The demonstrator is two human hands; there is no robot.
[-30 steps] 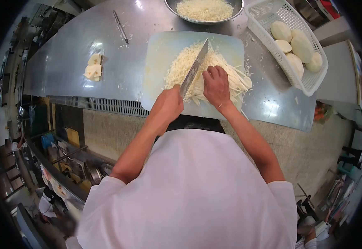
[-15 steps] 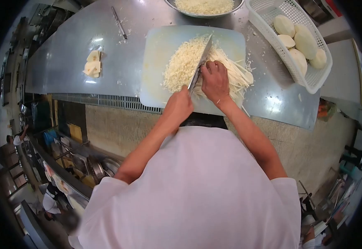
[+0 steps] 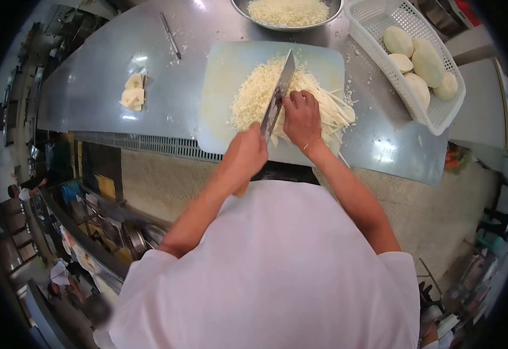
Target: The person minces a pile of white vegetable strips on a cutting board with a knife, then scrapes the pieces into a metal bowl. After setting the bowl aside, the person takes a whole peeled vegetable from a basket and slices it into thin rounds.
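Observation:
My left hand [image 3: 246, 152] is closed around the handle of a kitchen knife [image 3: 277, 96]. Its long blade points away from me, with the flat side partly showing and bits stuck to it. My right hand [image 3: 302, 121], fingers curled, presses on a pile of pale vegetable shreds [image 3: 336, 110] just right of the blade. To the blade's left lies a heap of finely chopped pale bits [image 3: 254, 93]. Both piles rest on a whitish cutting board [image 3: 216, 87]. The blade's lower edge is hard to make out against the shreds.
A metal bowl [image 3: 292, 27] of chopped bits stands beyond the board. At the right, a white plastic basket [image 3: 440, 125] holds several peeled pale vegetables [image 3: 428, 63]. Cut pieces [image 3: 132, 96] and a thin tool [image 3: 171, 36] lie on the metal table [image 3: 91, 87].
The knife blade has tilted so more of its flat side shows. My left hand has shifted slightly down and left; my right hand stays on the shreds.

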